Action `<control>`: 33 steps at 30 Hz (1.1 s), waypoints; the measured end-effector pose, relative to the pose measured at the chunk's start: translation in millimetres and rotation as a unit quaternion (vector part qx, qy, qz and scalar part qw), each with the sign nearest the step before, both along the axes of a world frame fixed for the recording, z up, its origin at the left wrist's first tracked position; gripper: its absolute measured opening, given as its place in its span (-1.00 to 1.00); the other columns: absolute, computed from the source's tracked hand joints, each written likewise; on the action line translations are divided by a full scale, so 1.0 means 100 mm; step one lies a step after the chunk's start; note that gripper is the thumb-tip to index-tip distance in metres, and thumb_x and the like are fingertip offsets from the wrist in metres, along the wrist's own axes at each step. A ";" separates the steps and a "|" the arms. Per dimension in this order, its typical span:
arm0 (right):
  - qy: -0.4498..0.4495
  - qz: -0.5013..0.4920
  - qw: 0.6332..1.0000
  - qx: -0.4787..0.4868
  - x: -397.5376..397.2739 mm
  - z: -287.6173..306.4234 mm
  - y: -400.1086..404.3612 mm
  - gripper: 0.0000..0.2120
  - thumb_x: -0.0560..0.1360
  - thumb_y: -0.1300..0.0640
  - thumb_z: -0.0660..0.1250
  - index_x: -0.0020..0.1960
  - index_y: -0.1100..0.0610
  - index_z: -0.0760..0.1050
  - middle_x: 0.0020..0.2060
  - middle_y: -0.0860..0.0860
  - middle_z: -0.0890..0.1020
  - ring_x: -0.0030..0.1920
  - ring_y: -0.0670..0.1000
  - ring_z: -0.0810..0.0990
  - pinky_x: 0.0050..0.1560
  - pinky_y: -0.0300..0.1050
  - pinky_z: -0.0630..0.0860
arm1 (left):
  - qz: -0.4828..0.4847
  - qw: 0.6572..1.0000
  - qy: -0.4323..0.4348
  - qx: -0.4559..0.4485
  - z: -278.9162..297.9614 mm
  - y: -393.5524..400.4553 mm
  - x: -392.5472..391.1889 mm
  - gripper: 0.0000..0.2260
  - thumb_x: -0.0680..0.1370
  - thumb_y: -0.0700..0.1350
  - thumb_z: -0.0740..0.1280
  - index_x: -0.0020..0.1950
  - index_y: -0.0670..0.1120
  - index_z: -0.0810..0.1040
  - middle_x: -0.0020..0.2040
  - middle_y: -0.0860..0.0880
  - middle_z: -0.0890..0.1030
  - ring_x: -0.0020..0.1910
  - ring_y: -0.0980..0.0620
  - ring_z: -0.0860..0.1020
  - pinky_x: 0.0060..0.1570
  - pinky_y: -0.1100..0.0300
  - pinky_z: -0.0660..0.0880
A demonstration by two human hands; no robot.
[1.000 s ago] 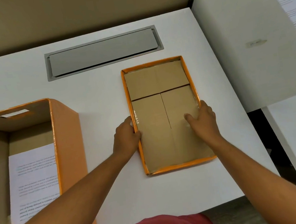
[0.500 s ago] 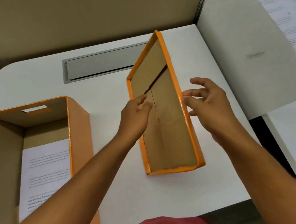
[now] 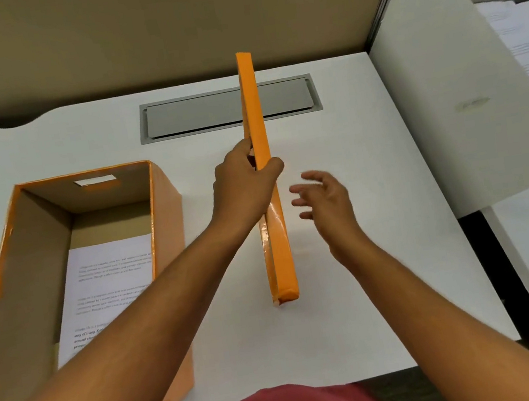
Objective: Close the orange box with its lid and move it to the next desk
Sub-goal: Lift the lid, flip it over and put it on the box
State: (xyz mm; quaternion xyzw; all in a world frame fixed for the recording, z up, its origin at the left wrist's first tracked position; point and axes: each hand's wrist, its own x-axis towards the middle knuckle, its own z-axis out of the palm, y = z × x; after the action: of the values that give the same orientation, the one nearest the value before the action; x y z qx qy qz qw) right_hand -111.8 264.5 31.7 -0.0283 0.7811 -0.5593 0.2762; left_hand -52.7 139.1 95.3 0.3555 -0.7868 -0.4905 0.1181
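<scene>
Lid (image 3: 265,179) stands on edge on the desk (image 3: 355,289), right of the box (image 3: 60,265), its orange rim facing the camera and its hollow side turned toward the box. The left hand (image 3: 244,186) clasps the upper rim — thumb on the far face, fingers wrapped over the near one. The right hand (image 3: 324,198) is free, fingers spread, just right of the lid and not touching it.

Step in hand, as judged: turning the lid so its hollow faces down before it goes onto the box. The box sits open, left of the lid, with a printed sheet (image 3: 112,291) lying flat on its floor; nothing appears to rise above its walls.

To do this well, the free hand would take the opposite rim so that both long sides are held — one hand alone invites twist. Carry the lid level over the box, match long side to long side, seat one corner, then press down evenly. The thin rim may catch on a box wall if lowered askew.
</scene>
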 end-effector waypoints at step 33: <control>0.151 0.050 0.986 0.047 2.53 0.14 -1.19 -0.52 0.65 -0.13 0.30 0.53 -0.09 0.36 0.34 -0.13 0.53 0.26 -0.06 0.52 0.24 -0.03 0.50 | 0.177 0.983 0.049 0.000 -0.30 -2.24 3.40 -0.54 0.59 0.16 0.42 0.45 0.02 0.60 0.18 -0.04 0.71 0.12 -0.06 0.67 0.20 -0.11 0.64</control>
State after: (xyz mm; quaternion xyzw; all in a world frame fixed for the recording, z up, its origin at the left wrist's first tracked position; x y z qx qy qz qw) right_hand 141.2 145.6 46.2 -0.1386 0.8366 -0.4971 0.1837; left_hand 287.3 -84.8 65.8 0.4647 -0.7046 -0.4786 0.2419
